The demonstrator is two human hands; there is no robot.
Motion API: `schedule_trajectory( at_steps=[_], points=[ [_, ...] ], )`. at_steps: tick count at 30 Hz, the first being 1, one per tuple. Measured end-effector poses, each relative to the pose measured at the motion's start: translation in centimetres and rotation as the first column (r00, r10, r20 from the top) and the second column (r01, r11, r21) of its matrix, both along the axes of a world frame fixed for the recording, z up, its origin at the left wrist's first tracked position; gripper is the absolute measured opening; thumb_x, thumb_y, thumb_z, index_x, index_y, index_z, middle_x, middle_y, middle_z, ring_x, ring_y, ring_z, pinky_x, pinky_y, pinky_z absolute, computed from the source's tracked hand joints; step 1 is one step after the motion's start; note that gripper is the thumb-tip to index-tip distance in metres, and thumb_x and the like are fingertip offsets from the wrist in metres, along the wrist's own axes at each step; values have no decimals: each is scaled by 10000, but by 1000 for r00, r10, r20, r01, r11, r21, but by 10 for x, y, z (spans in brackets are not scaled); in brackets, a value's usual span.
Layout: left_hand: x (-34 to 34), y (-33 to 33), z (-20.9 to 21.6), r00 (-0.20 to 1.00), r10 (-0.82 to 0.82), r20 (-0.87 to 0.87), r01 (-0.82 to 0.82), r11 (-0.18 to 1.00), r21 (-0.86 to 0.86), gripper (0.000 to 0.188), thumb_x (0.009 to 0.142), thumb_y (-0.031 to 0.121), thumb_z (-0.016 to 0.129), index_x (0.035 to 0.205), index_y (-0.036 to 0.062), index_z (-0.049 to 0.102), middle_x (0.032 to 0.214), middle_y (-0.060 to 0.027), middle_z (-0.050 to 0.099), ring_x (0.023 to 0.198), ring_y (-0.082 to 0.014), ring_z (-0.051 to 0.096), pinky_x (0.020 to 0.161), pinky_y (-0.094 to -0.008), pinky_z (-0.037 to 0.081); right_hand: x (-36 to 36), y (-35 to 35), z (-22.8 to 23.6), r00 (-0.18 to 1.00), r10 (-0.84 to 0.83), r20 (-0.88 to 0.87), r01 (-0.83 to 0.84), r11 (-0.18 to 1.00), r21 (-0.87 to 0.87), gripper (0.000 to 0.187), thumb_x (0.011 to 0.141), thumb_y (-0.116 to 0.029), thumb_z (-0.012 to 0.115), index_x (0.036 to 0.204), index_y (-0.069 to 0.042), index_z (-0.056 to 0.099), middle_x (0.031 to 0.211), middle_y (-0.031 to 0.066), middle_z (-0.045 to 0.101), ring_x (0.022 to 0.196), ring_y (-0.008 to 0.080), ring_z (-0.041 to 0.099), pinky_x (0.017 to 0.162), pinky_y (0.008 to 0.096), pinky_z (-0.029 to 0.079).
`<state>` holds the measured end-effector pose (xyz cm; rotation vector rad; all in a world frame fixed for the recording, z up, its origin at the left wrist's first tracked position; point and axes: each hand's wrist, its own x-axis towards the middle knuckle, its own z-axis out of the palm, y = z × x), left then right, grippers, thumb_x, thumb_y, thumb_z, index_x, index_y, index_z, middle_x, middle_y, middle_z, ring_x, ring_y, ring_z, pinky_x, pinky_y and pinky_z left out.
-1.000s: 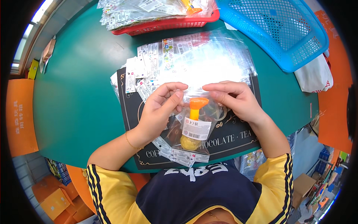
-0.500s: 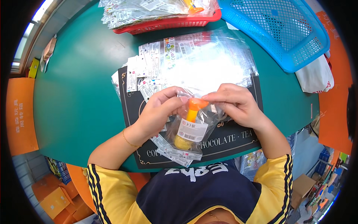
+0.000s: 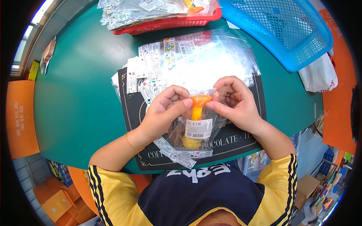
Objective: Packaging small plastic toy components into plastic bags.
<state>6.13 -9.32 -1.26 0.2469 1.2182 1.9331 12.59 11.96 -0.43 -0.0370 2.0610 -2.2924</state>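
Between my hands is a clear plastic bag with a white label across its front. Inside it stands an orange and yellow toy, its flared orange end up and its rounded yellow end down. My left hand pinches the bag's upper left side, thumb beside the orange end. My right hand is at the upper right side, its thumb against the orange rim and its fingers curled around the clear film. Small printed paper tags lie below the bag on a black placemat.
A pile of flat clear bags with printed tags covers the placemat's far part. Behind it, a red basket holds packed bags. A blue basket stands at the far right of the green table, with a white bag beside it.
The toy and bag have turned more upright. My right hand's fingers have lifted off the orange end and curled, with the thumb now at its rim. My left hand has barely moved.
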Motion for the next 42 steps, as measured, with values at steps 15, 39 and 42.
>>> schedule_trajectory(
  at_steps=[15, 39, 42],
  points=[
    [1, 3, -1, 994, -106, -22, 107, 994, 34, 149, 927, 98, 552, 1047, 18, 516, 978, -45, 580, 880, -97, 582, 796, -234, 483, 0, -2, -2, 978, 56, 200, -12, 977, -212, 332, 875, -22, 602, 1170, -34, 451, 954, 40, 625, 857, 77, 599, 756, 195, 461],
    [3, 0, -7, 993, -67, -93, 71, 997, 34, 128, 933, 114, 536, 1015, 19, 511, 957, -34, 567, 876, -91, 549, 785, -240, 460, -1, -2, 5, 983, 112, 143, -90, 985, -146, 282, 906, -69, 568, 1177, 0, 537, 958, 31, 612, 817, 65, 567, 725, 203, 461],
    [6, 1, -7, 991, -64, -120, 67, 997, 27, 125, 938, 128, 534, 998, 27, 493, 946, -37, 558, 869, -101, 561, 795, -248, 466, -3, -2, -2, 980, 73, 184, -42, 985, -170, 234, 905, -66, 566, 1132, -10, 553, 922, 12, 600, 788, 52, 551, 675, 185, 440]
  ],
)
